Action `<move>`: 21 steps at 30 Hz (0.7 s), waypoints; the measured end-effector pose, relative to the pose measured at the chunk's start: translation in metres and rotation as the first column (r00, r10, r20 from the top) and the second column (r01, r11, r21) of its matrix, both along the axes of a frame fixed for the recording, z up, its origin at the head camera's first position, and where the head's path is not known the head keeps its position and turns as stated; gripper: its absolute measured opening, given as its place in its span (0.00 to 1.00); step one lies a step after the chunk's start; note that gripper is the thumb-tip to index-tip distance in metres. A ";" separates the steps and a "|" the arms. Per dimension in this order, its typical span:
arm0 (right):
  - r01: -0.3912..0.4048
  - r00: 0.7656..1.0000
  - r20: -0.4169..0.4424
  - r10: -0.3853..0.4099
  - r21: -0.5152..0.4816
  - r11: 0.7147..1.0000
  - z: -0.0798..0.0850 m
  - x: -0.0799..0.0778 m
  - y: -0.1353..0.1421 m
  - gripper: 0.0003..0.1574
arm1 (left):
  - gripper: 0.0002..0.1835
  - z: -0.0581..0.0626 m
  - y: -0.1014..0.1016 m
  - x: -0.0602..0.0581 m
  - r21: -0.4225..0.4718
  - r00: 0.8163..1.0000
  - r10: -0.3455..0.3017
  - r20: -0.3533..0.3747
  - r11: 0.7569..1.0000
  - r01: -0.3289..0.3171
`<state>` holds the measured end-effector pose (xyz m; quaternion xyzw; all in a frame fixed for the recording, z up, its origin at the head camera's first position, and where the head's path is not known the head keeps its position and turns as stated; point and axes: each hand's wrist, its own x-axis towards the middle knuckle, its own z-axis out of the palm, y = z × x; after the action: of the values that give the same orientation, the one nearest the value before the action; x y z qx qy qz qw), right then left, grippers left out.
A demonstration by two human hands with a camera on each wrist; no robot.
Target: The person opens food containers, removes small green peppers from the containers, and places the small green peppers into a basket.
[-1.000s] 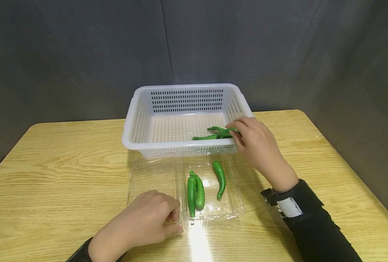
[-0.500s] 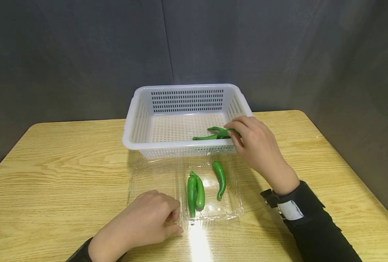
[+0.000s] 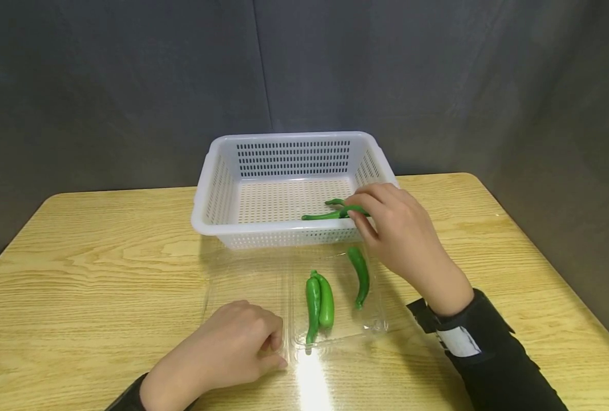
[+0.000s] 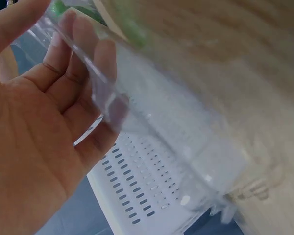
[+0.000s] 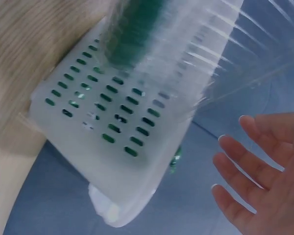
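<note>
Green chili peppers lie in the right front corner of a white slotted basket. My right hand reaches over its rim, thumb and fingertips around these peppers; the right wrist view shows those fingers spread, with nothing visible between them. In front stands an unfolded clear plastic clamshell box. Its right half holds 3 chili peppers. By the box's front left part rests my left hand, fingers loosely curled. In the left wrist view, the clear edge crosses those fingers.
A wooden table carries the basket and box. Behind it rises a dark grey backdrop, which also runs along the right side. The box sits close against the basket's front wall, beside the right forearm.
My right hand has shifted slightly left over the basket's peppers. The clamshell's right half has tilted, and its peppers appear farther right. My left hand has stayed in place.
</note>
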<state>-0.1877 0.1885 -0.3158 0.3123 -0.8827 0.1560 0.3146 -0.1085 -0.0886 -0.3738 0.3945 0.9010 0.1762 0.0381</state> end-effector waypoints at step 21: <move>-0.083 0.996 0.022 0.081 0.080 0.993 0.004 0.010 -0.007 0.11 | 0.18 0.000 0.000 0.000 -0.004 1.000 -0.010 -0.024 1.000 0.010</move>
<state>-0.1774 0.1815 -0.3118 0.3594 -0.8776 0.1357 0.2867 -0.1088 -0.0883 -0.3741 0.4009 0.8998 0.1697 0.0289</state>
